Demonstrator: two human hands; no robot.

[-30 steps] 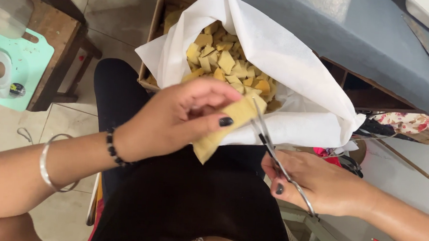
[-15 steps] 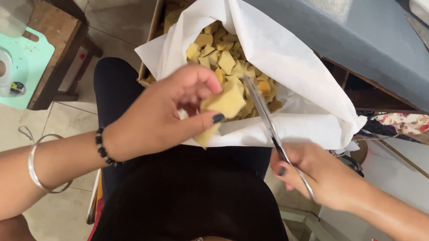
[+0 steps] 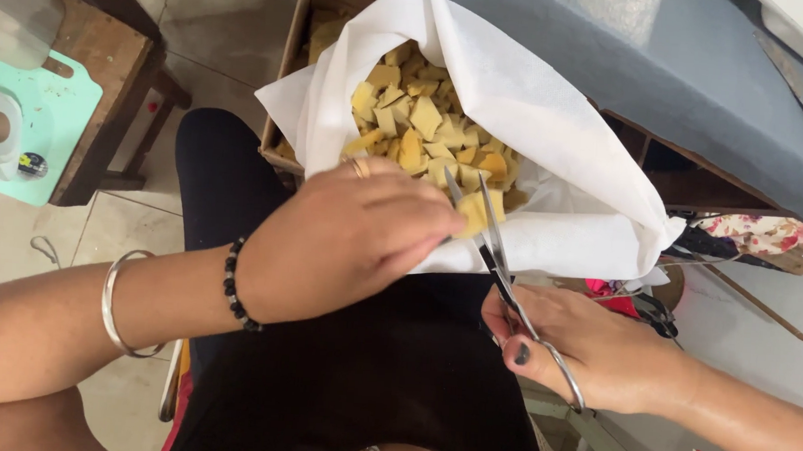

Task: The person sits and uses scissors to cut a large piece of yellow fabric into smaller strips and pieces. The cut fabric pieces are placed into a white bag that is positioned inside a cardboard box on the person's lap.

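Yellow piece pinched in left hand fingers; right hand fingers clamped on scissors, blades apart, over cloth-lined box.

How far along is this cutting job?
A good heap of yellow pieces already lies in the white cloth, so much cutting looks done. In hand: the left hand holds a yellow strip between the open blades of the scissors, worked by the right hand. That strip is left; any further stock is out of sight.
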